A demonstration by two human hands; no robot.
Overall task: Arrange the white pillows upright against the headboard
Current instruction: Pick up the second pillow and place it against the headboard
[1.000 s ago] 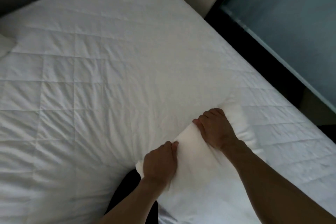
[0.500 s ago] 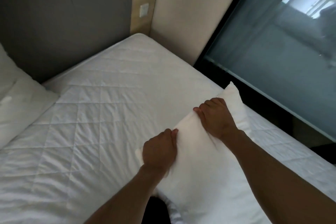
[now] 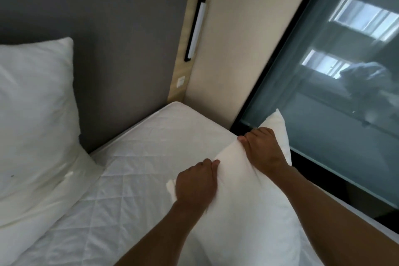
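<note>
A white pillow (image 3: 244,205) is lifted over the bed's near right side, its top edge pinched by both hands. My left hand (image 3: 195,185) grips the edge on the left, my right hand (image 3: 264,151) grips it further right. One corner of the pillow pokes up in front of the glass. A second white pillow (image 3: 34,114) stands upright against the grey headboard (image 3: 121,67) at the left. Another white pillow (image 3: 41,207) lies flat in front of it.
The white quilted mattress (image 3: 151,157) runs up to the headboard. A wooden strip with a wall lamp (image 3: 195,30) and a switch (image 3: 181,81) borders the headboard. A dark-framed glass panel (image 3: 323,103) stands along the bed's right side.
The view has tilted up from the mattress to the headboard, bringing the pillows at the left into sight. The held pillow has risen and moved toward the headboard, both hands still on it.
</note>
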